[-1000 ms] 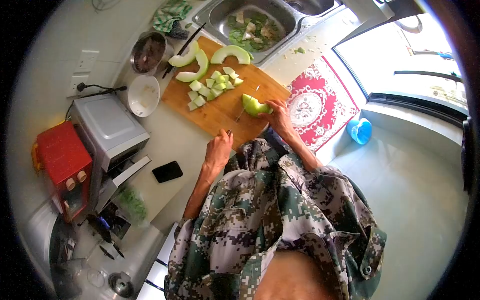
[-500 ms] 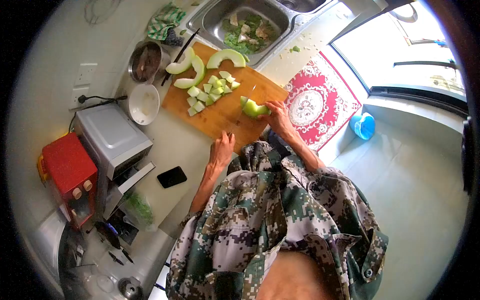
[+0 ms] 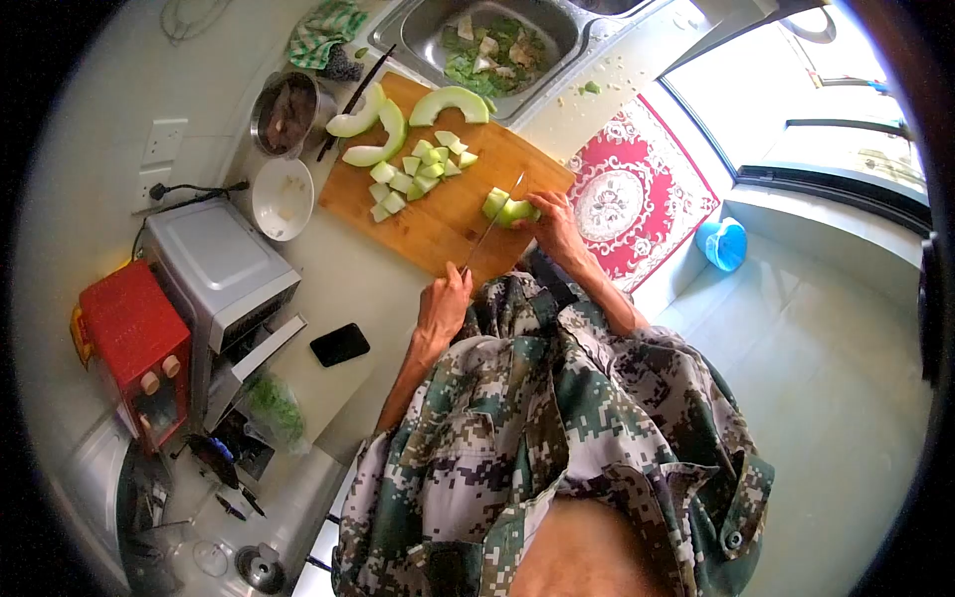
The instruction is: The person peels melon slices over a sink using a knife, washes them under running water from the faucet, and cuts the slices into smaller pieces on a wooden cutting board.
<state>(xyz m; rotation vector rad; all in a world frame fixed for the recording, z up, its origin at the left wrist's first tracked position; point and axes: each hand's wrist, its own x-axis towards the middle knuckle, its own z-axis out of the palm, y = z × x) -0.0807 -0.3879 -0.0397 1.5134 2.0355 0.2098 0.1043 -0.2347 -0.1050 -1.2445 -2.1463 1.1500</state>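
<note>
My left hand [image 3: 445, 300] is closed around the handle of a kitchen knife [image 3: 484, 239]. The blade crosses a pale green melon slice [image 3: 508, 208] lying on a wooden cutting board [image 3: 438, 239]. Curled fingers of my right hand [image 3: 556, 221] grip the right end of that slice, close to the blade. Left of the knife, several cut melon chunks [image 3: 426, 171] are grouped on the board. Three larger curved melon slices [image 3: 450, 103] rest along the board's far edge.
Beyond the board is a steel sink [image 3: 413, 40] with leafy scraps [image 3: 492, 65]. A white bowl [image 3: 283, 200], a metal pot [image 3: 320, 111] and a dark stick [image 3: 358, 99] sit at its left. Nearer are a phone [image 3: 340, 345], a microwave [image 3: 214, 254] and a red appliance [image 3: 129, 308].
The knife has shifted slightly right, and its blade now lies across the melon slice farther from the left end. My right hand has moved slightly right and keeps its grip.
</note>
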